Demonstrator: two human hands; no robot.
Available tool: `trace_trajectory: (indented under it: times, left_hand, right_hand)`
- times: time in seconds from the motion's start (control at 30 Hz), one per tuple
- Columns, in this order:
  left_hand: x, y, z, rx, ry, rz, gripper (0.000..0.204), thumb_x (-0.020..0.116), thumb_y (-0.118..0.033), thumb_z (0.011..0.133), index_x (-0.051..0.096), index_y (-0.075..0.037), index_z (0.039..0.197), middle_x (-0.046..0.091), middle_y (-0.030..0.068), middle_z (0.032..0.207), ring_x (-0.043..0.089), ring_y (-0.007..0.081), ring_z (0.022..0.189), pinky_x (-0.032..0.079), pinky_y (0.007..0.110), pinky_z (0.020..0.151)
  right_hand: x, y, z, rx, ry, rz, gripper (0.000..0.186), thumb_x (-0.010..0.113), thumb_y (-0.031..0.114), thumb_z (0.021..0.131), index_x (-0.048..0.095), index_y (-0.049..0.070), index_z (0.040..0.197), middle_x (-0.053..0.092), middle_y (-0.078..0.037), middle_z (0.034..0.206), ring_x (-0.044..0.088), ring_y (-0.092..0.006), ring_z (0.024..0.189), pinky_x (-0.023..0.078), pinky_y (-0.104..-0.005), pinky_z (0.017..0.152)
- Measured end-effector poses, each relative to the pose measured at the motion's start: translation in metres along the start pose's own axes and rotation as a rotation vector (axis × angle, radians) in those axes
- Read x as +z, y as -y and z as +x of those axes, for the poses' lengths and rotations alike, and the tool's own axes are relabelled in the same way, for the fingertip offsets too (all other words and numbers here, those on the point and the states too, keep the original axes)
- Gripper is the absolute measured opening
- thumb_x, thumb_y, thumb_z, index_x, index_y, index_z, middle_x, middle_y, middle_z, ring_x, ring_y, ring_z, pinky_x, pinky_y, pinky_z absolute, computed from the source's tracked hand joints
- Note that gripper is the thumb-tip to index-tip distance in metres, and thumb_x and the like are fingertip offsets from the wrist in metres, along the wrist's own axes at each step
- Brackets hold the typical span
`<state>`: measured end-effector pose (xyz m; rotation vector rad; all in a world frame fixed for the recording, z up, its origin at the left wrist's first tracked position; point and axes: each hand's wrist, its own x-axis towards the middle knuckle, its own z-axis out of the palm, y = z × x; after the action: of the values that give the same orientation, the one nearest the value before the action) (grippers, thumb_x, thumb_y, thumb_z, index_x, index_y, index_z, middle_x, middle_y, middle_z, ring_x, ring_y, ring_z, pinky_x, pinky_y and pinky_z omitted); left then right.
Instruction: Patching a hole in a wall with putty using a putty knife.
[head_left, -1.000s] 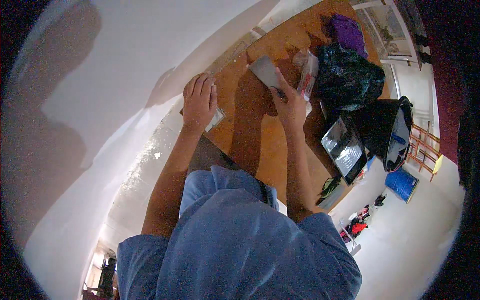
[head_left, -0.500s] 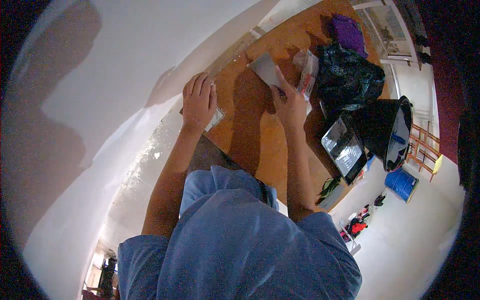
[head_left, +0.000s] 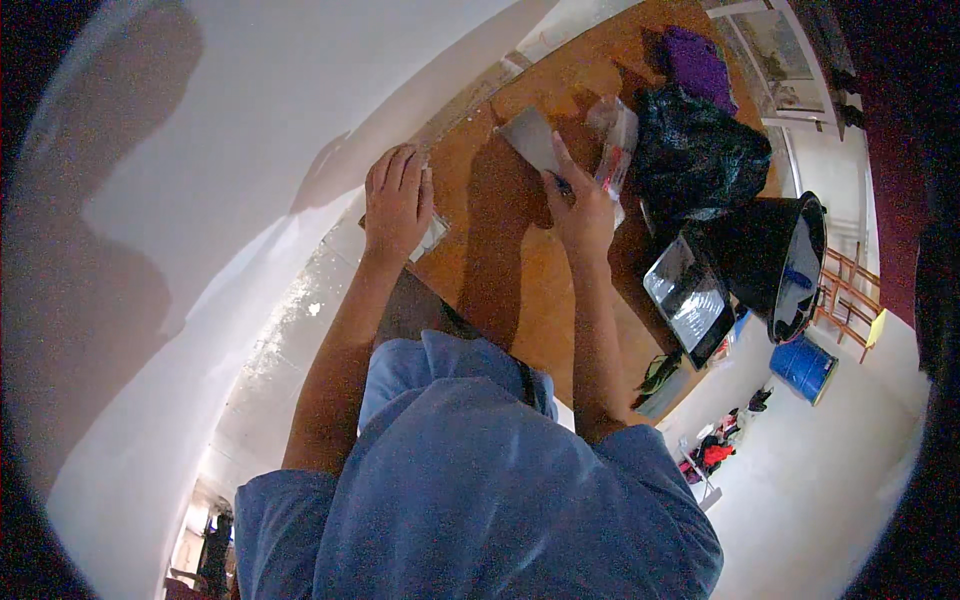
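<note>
My right hand (head_left: 582, 215) is closed around the handle end of a putty knife with a wide grey blade (head_left: 530, 138). One finger lies extended along the blade, which is held over the brown tabletop (head_left: 550, 310). Near the wall side of the table, my left hand (head_left: 398, 208) is bent over something pale, mostly hidden under the palm and fingers. A whitish flat piece (head_left: 432, 238) shows beside that wrist. Just right of the putty knife lies a clear plastic package (head_left: 618, 150) with red print.
A white wall (head_left: 240, 170) runs close along the left. On the right are a dark plastic bag (head_left: 700, 150), a purple bundle (head_left: 700, 68), a black bucket (head_left: 765, 260) and a tablet with a glossy screen (head_left: 688, 298). Farther off stands a blue drum (head_left: 803, 369).
The putty knife and my right hand have barely shifted. My left hand keeps its place.
</note>
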<state>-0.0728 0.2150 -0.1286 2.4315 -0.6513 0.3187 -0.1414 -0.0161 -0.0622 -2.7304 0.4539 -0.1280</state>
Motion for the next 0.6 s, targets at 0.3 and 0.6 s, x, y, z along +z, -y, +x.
trace_trajectory:
  times: [0.3,0.6]
  left_hand:
    - [-0.0009,-0.0009,-0.0002,0.000,-0.007,0.007,0.025,0.057,-0.014,0.093,0.060,0.000,0.113,0.058,0.0148,0.120,0.051,0.0311,0.118,0.040,0.045,0.101]
    - [0.0002,0.0006,-0.0010,-0.004,-0.005,-0.001,0.025,0.056,-0.014,0.093,0.059,0.000,0.113,0.057,0.0145,0.121,0.050,0.0312,0.119,0.039,0.045,0.102]
  right_hand:
    - [0.0000,0.0005,-0.0003,-0.016,-0.067,-0.148,0.052,0.067,0.025,0.088,0.052,0.031,0.138,0.071,-0.012,0.093,0.068,-0.0296,0.075,0.053,-0.0383,0.065]
    - [0.0022,-0.0034,-0.0001,-0.029,-0.009,-0.034,0.053,0.068,0.026,0.087,0.052,0.033,0.137,0.071,-0.012,0.094,0.069,-0.0288,0.074,0.053,-0.0390,0.064]
